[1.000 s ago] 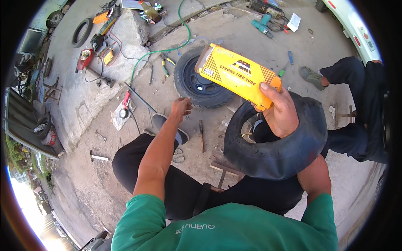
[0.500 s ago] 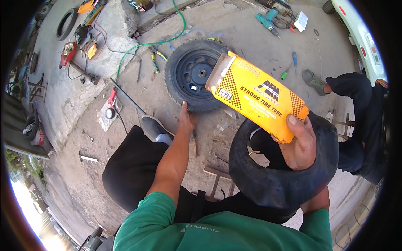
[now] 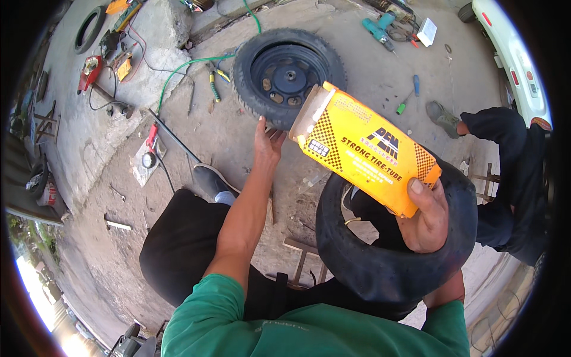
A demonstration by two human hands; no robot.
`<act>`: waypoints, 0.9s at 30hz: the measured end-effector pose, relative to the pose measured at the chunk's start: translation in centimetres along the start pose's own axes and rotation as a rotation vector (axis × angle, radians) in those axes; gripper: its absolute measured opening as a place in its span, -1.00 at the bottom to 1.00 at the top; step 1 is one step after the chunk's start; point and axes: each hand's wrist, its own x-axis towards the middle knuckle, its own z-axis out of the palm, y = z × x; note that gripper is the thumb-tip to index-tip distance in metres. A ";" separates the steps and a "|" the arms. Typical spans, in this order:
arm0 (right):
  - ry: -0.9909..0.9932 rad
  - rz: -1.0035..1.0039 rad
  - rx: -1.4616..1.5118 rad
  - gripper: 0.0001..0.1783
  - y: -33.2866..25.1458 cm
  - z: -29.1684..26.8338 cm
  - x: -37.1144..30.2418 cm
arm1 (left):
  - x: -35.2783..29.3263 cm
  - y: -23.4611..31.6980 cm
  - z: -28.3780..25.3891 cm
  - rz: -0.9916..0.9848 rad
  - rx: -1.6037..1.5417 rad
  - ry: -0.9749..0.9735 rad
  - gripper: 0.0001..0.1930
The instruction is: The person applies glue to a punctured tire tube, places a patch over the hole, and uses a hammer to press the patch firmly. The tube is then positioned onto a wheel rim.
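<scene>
At the near rim of a black wheel (image 3: 289, 80) with its tire on, my left hand (image 3: 267, 143) grips the tire, the thumb in front and the fingers partly hidden beneath. That wheel is tilted, its near edge raised off the ground. My right hand (image 3: 429, 217) is closed on an open-ended yellow cardboard box (image 3: 369, 152), thumb across its printed face. Around my right wrist hangs a black inner tube (image 3: 392, 271), ring-shaped and puffed out, with a brass valve stem (image 3: 353, 221) on its inner side.
Pliers (image 3: 215, 86), screwdrivers (image 3: 417, 89), a teal power drill (image 3: 379, 30) and an air hose with a gauge (image 3: 148, 159) lie about the concrete. A green hose (image 3: 178, 74) runs behind the wheel. Another person's leg (image 3: 499, 131) is at the right, near a white vehicle (image 3: 517, 59).
My left hand has lifted the wheel's near edge and shifted the wheel away from me, tilting it. The box and inner tube on my right side have barely moved.
</scene>
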 end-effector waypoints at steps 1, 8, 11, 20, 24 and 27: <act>0.001 0.004 0.001 -0.49 0.1 -0.1 0.1 | 0.7 0.3 0.9 -0.013 0.013 -0.049 -0.11; 0.003 0.016 -0.031 -0.45 0.0 -0.2 1.1 | 1.4 3.8 8.0 0.343 1.141 0.036 -0.45; 0.074 0.015 -0.056 -0.45 0.0 0.0 1.1 | 3.3 6.0 3.9 0.407 1.424 0.333 -0.53; 0.083 0.052 -0.053 -0.39 0.4 -0.6 1.7 | 3.2 2.5 1.7 0.253 2.051 0.442 -0.56; 0.065 0.057 -0.055 -0.35 0.1 -0.3 2.0 | 4.0 2.5 1.0 0.209 2.002 0.463 -0.57; 0.065 0.070 -0.059 -0.35 0.1 0.1 2.1 | 4.9 2.8 0.3 0.186 2.021 0.432 -0.57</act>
